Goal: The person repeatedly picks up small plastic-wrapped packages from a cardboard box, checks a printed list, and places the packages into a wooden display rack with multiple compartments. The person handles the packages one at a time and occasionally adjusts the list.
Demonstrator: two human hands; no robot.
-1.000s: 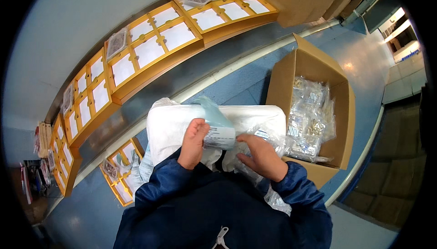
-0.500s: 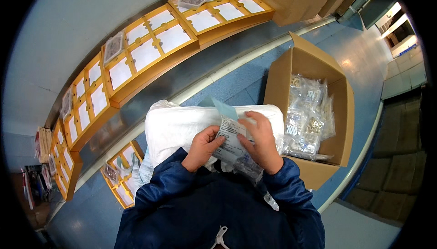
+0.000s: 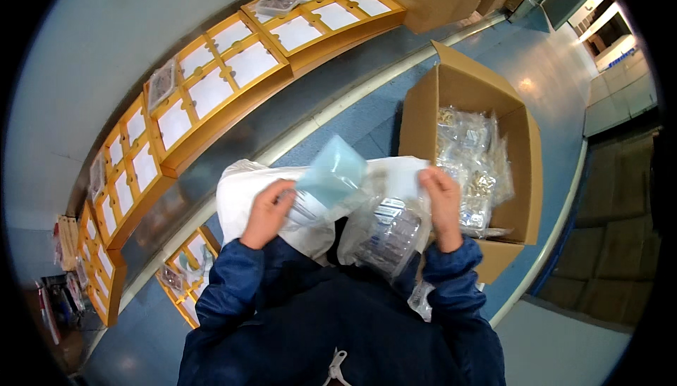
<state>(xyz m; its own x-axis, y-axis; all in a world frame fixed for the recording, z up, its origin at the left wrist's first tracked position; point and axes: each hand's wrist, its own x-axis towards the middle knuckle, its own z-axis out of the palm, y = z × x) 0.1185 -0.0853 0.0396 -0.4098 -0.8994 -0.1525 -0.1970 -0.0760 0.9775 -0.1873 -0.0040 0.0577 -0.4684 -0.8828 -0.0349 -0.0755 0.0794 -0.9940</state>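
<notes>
My left hand [image 3: 270, 210] is pinched on a printed leaflet [image 3: 331, 174] with a pale blue side, which looks slightly smeared by motion. Across from it, my right hand [image 3: 443, 203] grips the upper edge of a clear plastic bag [image 3: 388, 231]. Inside the bag lie small greyish parts and a label; their exact kind is hard to make out. Leaflet and bag meet or overlap in front of me, above a white plastic-like cover [image 3: 236, 195] over my lap.
An open cardboard box [image 3: 527, 174] at right holds several clear bags of metal parts [image 3: 472, 153]. Yellow divided trays [image 3: 233, 114] with white-bottomed compartments line the wall at left, with clear tubs [image 3: 163, 83] on some. Another yellow tray [image 3: 185, 273] stands on the floor.
My hands have moved apart, the left leftward and the right rightward. The leaflet has swung so its blue side shows, and the clear bag is now more exposed. The view has shifted slightly.
</notes>
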